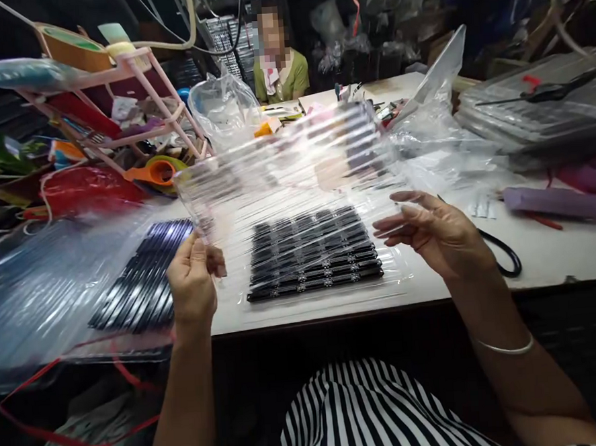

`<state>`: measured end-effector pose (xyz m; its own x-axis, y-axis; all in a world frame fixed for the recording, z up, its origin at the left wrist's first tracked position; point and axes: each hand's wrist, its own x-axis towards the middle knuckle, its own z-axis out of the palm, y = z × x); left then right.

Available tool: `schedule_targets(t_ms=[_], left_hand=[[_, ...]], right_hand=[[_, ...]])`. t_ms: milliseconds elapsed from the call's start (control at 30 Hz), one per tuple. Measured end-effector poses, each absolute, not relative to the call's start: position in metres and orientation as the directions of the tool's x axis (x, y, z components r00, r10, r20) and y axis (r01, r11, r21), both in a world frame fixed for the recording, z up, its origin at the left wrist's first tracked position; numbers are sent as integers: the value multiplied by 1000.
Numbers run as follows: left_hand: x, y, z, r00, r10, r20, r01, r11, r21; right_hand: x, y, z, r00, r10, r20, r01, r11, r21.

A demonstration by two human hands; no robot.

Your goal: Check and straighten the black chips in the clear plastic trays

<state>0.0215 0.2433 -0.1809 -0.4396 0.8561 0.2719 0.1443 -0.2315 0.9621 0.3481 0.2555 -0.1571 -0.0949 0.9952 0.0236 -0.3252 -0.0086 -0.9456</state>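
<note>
My left hand [194, 276] is closed on the left edge of a clear, ribbed plastic tray [275, 174], held tilted above the table and blurred by motion. My right hand [432, 231] is close to the tray's right side, its fingers stretched out and slightly apart, holding nothing that I can see. Below and between my hands, rows of black segmented strips [314, 276], like bracelets, lie in another clear tray on the white table. The raised tray partly covers them from view. More shiny dark strips [140, 280] lie beside my left hand, against clear plastic.
A pink rack [162, 100] with tape and odds and ends stands at the left. Stacked clear trays [524, 118] bear black scissors [552, 91] at the right, near a purple roll [559, 202]. A black cord loop [512, 260] lies near the front edge. Another person [281, 76] sits opposite.
</note>
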Motion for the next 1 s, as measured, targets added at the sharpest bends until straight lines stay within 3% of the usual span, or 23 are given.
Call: schedule_targets(t_ms=[200,433,800,1000], left_hand=[[7,253,-195,-437,885,161,311,-20,950],[-4,260,-227,-346,935,76,429,86,899],[-1,260,-227,-243,970,-24,487,144,861],[-6,263,-234,-205,978,-28,560,140,816]], right_hand=[[360,245,-188,-184,967,-175,-138,-202,-970],[378,231,-213,-139,960,-243,148,-223,-964],[395,242,-225,-58,989,-139,512,-90,-854],[405,247,-215,-72,994,-87,507,-39,-861]])
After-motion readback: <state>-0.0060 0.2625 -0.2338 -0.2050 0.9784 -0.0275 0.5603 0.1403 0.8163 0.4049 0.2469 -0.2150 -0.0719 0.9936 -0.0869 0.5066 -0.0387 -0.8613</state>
